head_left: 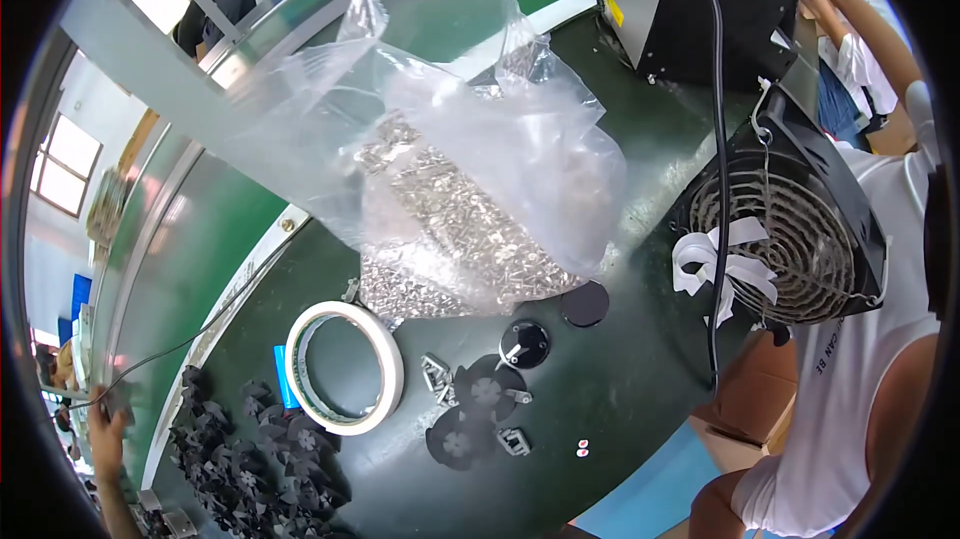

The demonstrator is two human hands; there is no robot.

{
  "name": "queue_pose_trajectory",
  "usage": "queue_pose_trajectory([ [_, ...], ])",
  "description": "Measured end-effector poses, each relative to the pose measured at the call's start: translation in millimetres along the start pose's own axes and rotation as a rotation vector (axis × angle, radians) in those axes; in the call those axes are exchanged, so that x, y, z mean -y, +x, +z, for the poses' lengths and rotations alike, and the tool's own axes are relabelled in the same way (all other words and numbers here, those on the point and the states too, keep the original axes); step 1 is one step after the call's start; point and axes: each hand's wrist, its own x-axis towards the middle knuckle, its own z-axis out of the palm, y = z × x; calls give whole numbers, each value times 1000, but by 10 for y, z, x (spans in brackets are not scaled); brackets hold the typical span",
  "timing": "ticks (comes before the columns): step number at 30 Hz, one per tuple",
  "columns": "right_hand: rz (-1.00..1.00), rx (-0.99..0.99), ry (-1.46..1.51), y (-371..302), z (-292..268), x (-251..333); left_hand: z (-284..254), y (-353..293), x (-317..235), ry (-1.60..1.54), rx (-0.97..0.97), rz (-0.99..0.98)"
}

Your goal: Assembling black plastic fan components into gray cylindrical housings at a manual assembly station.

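At the far left rim a hand that looks like my left hand [107,439] is raised, its forearm rising from the lower edge. Its fingers are too small and dim to tell whether they grip the thin dark wire [205,324] passing beside them. My right hand does not show. On the dark green table [620,419] lies a large clear plastic bag [470,189] full of small shiny metal parts. Below it are a white tape roll [390,369], black fan wheels [487,392], a black disc [524,343] and small metal pieces [514,441]. Black fan wheels are heaped [240,459] nearer me.
A dusty fan [780,239] with a wire guard and white strips stands at the right, behind a hanging black cable [720,139]. Beyond is a grey-black box [715,19]. A person in white [850,389] sits at the right. A metal post [140,49] rises upper left.
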Motion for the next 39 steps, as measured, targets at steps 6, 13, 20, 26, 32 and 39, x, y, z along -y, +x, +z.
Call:
queue_pose_trajectory([
  [6,179,-349,-204,-1492,-1762,476,98,-1157,-679,131,130,-362],
  [13,324,-692,-450,-3251,-4128,1461,510,-1868,-596,-6,73,-393],
  [20,441,-696,-468,-3310,-4098,1393,593,-1724,-1161,343,175,-306],
  [26,512,-705,-480,-3118,-3346,979,663,-1736,-1097,362,85,-301],
  [32,415,-847,-452,-2730,-1324,-147,659,-1743,-1143,331,77,-266],
  [39,302,-1008,-413,-2319,458,-1087,685,-1771,-1132,382,37,-200],
])
